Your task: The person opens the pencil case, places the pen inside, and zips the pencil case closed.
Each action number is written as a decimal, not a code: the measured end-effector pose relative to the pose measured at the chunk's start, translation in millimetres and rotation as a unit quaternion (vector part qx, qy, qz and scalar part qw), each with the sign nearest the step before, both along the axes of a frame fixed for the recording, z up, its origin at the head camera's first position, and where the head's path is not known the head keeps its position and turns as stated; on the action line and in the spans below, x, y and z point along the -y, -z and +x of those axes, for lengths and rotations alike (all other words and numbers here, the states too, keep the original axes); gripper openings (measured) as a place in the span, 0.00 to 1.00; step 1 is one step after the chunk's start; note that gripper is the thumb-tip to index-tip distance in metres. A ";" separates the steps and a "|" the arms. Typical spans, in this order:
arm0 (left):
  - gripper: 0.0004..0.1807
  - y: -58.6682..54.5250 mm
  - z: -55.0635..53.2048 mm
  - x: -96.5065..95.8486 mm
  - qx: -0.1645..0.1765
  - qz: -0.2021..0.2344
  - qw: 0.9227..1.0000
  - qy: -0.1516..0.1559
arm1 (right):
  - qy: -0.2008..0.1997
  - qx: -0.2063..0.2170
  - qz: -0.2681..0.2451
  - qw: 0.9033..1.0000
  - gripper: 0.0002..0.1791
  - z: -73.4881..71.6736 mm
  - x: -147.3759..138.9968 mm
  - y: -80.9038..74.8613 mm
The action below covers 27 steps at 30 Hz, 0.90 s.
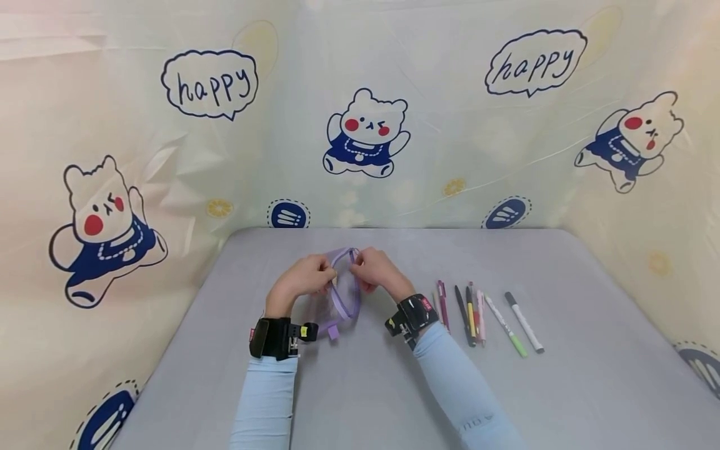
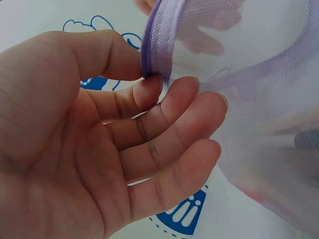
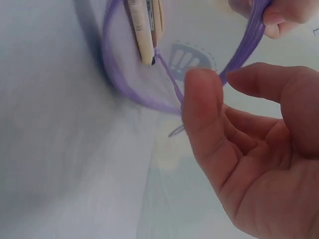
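Note:
A see-through mesh zipper pouch [image 1: 343,310] with purple edging is held up over the table, its mouth spread apart. My left hand [image 1: 304,275] pinches one zipper edge between thumb and index finger, the other fingers spread along the mesh [image 2: 269,104]. On the opposite side, my right hand [image 1: 378,269] pinches the purple rim near the top of the opening, with its thumb and index finger at the edge. Pale, stick-like items [image 3: 143,32] show inside the pouch in the right wrist view. A purple tab [image 1: 333,332] hangs at the pouch's lower end.
Right of the hands, several pens lie roughly side by side on the grey table [image 1: 360,400]: a purple pen [image 1: 443,303], a pink pen [image 1: 480,319], a white-and-green marker [image 1: 506,326] and a grey-capped marker [image 1: 525,322]. A printed curtain [image 1: 439,156] stands behind.

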<state>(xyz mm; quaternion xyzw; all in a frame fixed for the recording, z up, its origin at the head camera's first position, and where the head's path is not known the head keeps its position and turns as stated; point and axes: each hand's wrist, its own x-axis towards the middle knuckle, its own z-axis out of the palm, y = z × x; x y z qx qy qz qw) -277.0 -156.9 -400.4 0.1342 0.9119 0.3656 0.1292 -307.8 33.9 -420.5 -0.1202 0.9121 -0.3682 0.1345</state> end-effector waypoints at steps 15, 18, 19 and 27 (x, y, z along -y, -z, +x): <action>0.07 4.4 3.3 3.4 0.009 -0.006 1.000 -0.005 | 0.036 -0.014 0.090 0.995 0.14 25.8 -48.0 0.4; 0.07 3.7 3.1 2.5 0.011 -0.002 1.000 -0.005 | 0.043 -0.015 0.113 0.993 0.14 29.5 -58.4 -2.1; 0.07 3.4 2.9 2.2 0.011 -0.001 1.000 -0.004 | 0.043 -0.020 0.118 0.992 0.14 30.8 -62.1 -3.0; 0.07 -1.7 3.3 -2.9 0.006 -0.001 1.000 0.000 | 0.081 -0.041 0.176 0.980 0.13 34.9 -98.5 -4.2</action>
